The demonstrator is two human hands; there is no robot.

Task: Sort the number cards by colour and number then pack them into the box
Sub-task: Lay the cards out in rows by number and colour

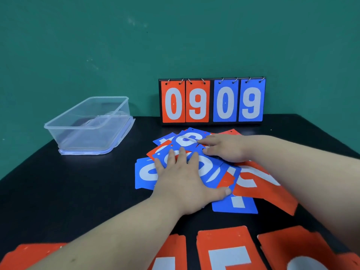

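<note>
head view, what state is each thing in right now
clear plastic box, open, empty
scoreboard, upright, showing 09 09
card pile, red and blue mixed, overlapping
red cards, set apart in a near row
left hand, flat on the pile
right hand, fingers straight on the pile

Looks like a staged tabletop station, indoors. Evidence: plain teal wall point(97, 36) with a few scuffs, matte black table point(68, 191) set against it, and props on top: flip scoreboard point(212, 102) reading 0909, clear plastic box point(85, 128), orange and blue number cards point(144, 172). Can't narrow it to lab, office or classroom.
</note>
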